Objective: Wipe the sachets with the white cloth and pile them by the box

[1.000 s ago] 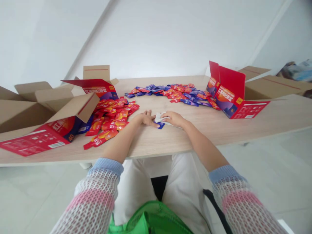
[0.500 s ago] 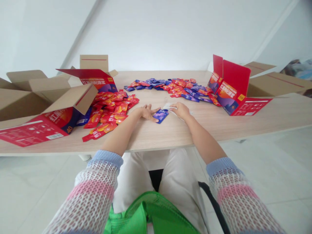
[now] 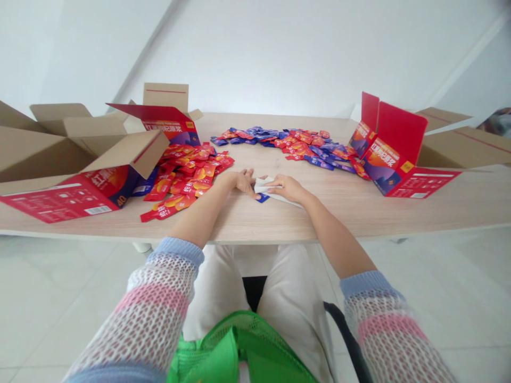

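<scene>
A blue sachet [image 3: 262, 198] lies flat on the table in front of me, mostly hidden under a white cloth [image 3: 266, 186]. My left hand [image 3: 244, 182] rests at the sachet's left side, fingers spread and thumb on its edge. With its fingers pressed on the cloth, my right hand [image 3: 288, 188] holds it over the sachet. To the left of my left hand is a heap of red sachets [image 3: 195, 170]. Beyond both hands a curved row of blue sachets [image 3: 257, 134] and red sachets [image 3: 297, 142] lies on the table.
An open cardboard box [image 3: 80, 183] stands at the left, with a red display box [image 3: 165, 125] behind it. Another open red box [image 3: 393, 151] stands at the right. The table's front edge [image 3: 255, 242] runs just above my lap, and a white wall [image 3: 279, 58] rises behind.
My right hand has moved left with the cloth, which now covers most of the blue sachet. My left hand stays at the sachet's side. The view has shifted slightly.
</scene>
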The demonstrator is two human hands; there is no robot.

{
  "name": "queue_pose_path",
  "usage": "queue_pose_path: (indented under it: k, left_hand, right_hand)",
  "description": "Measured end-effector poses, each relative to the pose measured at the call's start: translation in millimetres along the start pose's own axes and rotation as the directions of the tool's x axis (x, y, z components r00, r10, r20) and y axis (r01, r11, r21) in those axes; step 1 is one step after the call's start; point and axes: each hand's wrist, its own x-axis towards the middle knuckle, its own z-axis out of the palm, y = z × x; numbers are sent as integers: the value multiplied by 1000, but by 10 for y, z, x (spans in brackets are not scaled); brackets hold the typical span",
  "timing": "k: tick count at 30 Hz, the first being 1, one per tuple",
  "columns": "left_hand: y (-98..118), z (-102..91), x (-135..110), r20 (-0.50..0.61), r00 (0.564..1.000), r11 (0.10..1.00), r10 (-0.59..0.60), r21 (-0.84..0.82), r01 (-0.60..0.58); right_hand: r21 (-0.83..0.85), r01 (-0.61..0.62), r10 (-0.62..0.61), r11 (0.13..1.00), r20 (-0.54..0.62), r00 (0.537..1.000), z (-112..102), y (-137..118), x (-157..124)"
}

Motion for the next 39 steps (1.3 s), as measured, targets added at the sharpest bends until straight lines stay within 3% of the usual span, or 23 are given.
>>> queue_pose_path:
  k: [4, 9, 13, 17, 19, 21, 23, 25, 30, 34, 36, 39]
  left_hand:
    - [-15, -8, -17, 7, 1000, 999, 30, -16, -30]
    - [-4, -42, -106, -33, 997, 995, 71, -69, -73]
    - [-113, -49, -152, -85, 988, 978, 129, -152, -140]
    - [-316, 28, -203, -235, 936, 858, 263, -387, -339]
    - [-399, 91, -235, -308, 922, 779, 237, -506, -369]
    - [-443, 148, -264, -389, 911, 739, 134, -574, -354]
    - [-435, 185, -291, -512, 859, 767, 17, -544, -339]
    - [-367, 199, -318, -613, 790, 855, -24, -422, -301]
    - [-22, 187, -348, -710, 703, 993, 29, -61, -102]
    - [73, 109, -414, -762, 647, 1000, -23, -9, 25]
    - [-10, 45, -526, -823, 568, 995, -19, 43, 96]
    - [-230, -37, -734, -919, 389, 978, -55, 29, 206]
  right_hand:
    - [-193, -266, 252, 945, -94, 963, -46, 62, 0]
    - [-230, -552, 493, 801, -268, 828, -179, 217, -93]
    - [-205, -616, 546, 760, -313, 777, -240, 295, -148]
    - [-209, -605, 533, 769, -314, 786, -250, 330, -150]
    - [-216, -595, 525, 774, -307, 794, -247, 345, -147]
    - [-226, -591, 520, 774, -305, 798, -244, 358, -146]
    - [-235, -592, 522, 771, -300, 799, -244, 368, -145]
    - [-241, -580, 519, 778, -273, 810, -245, 380, -144]
    - [-266, -570, 520, 778, -237, 821, -233, 459, -136]
    - [-261, -559, 505, 787, -247, 827, -198, 537, -131]
    - [-260, -555, 500, 790, -251, 829, -186, 544, -135]
    - [-266, -562, 505, 783, -255, 825, -186, 508, -146]
